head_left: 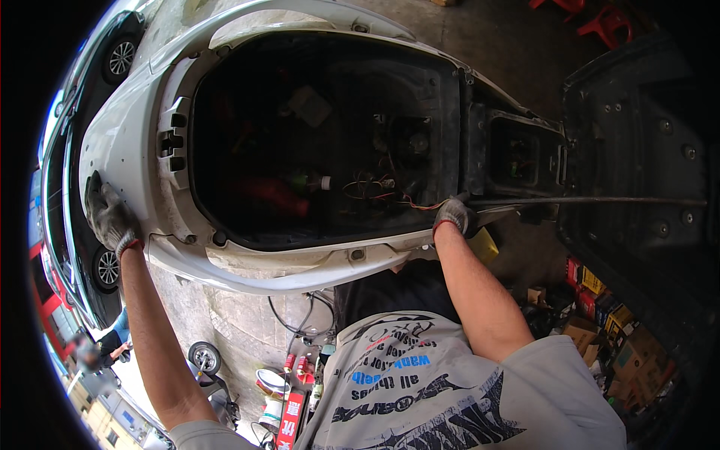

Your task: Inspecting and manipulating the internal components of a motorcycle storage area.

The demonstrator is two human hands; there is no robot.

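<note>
A white scooter body (120, 127) lies across the view, its dark storage bucket (255, 172) uncovered. My left hand (114, 216), in a grey glove, rests on the rounded white panel at the left end, fingers stretched along it. My right hand (455, 216), also gloved, is closed at the near side rim, beside the thin dark rod (585, 200); its fingertips are partly hidden. Thin red and yellow wires (424, 205) run from the bucket toward this hand. Inside the bucket lie a white-capped bottle (325, 182), a red item (274, 196) and a pale boxy piece (309, 106).
The raised black seat underside (637, 150) stands at the right. Cardboard boxes (637, 360) are piled at the lower right. Red stools (607, 26) stand at the far right. Parked cars (67, 150) line the left, and a black cable (304, 322) lies on the floor.
</note>
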